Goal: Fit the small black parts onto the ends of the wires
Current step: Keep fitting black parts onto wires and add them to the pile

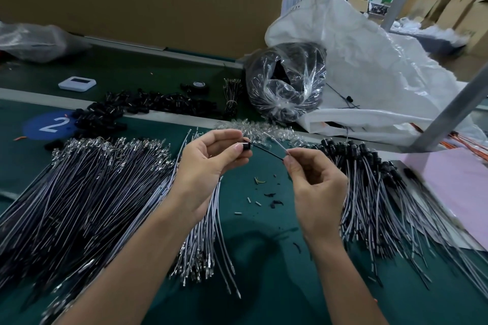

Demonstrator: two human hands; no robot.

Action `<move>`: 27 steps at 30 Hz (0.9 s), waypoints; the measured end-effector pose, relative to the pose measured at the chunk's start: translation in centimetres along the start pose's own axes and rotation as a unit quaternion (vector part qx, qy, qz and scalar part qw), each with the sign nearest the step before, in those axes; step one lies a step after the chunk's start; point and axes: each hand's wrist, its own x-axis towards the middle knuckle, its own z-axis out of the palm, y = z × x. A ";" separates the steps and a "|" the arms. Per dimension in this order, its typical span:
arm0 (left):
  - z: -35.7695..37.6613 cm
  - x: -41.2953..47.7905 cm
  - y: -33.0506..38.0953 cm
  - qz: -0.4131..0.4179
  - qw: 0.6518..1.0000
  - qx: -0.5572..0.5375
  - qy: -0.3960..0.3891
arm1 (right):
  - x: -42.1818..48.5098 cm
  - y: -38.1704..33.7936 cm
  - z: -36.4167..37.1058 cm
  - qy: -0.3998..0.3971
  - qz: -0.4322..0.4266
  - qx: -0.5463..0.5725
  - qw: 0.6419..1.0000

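Two fingertips of my left hand (208, 158), thumb and forefinger, pinch a small black cylindrical plastic part (246, 146) above the table. My right hand (314, 179) pinches a thin black wire (266, 152) just to the right, with its other fingers curled toward the palm. The wire sags in a shallow arc from that pinch to the part and meets it, though I cannot tell how far in it sits.

Below my hands is the dark green table mat (264, 285), littered with small scraps. A broad fan of loose grey and black wires with metal tips (92, 179) lies on the left. On the right is a pile of wires already capped with black parts (369, 179). Farther off on the left is a heap of loose black parts (137, 105). A clear plastic bag of black pieces (285, 82) sits far right of centre.
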 end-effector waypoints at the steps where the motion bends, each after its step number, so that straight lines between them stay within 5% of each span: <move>1: 0.0 0.0 0.0 0.004 1.000 -0.001 0.003 | 0.0 0.0 0.0 0.002 0.002 0.004 1.000; 27: 0.1 -0.1 -0.2 0.020 0.999 0.037 -0.018 | 0.3 0.2 -0.3 0.019 0.018 0.044 0.999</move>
